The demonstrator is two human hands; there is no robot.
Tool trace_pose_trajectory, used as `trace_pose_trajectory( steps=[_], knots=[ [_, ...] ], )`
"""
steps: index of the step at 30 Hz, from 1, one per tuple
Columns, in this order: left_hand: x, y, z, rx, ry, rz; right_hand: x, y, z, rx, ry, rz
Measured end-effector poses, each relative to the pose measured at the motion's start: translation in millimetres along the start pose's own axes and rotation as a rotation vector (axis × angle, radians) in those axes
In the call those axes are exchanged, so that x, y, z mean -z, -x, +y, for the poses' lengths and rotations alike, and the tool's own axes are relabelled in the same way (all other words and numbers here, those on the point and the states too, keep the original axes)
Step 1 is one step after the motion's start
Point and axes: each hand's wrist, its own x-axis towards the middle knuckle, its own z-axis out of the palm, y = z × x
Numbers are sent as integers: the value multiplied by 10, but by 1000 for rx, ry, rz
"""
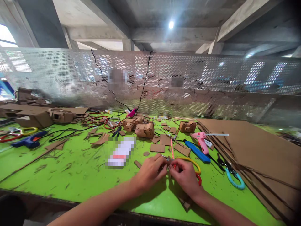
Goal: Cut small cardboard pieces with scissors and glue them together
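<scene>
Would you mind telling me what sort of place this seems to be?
Probably a craft workshop bench: a green table strewn with cardboard scraps, stacked cardboard sheets, a pink glue gun, and a perforated metal partition.

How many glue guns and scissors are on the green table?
Glue guns: 2, a pink one and a blue one
Scissors: 2, a yellow-and-red pair by the hands and a teal-handled pair
Total: 4
</scene>
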Motion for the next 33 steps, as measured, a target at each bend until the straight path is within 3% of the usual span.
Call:
trace_pose_trajectory(
  steps=[8,15,18,27,33],
  knots=[
    [55,-27,-58,107,80,15,45,-11,74,35,-6,-32],
    [64,-120,-42,496,645,59,45,-12,94,96,16,-73],
    [46,-122,-28,578,763,74,24,-10,105,105,32,-76],
    [71,-123,11,580,778,54,14,-16,88,24,-102,-88],
    [-15,-90,8,473,628,16,-15,-40,75,-79,-223,-104]
  ],
)
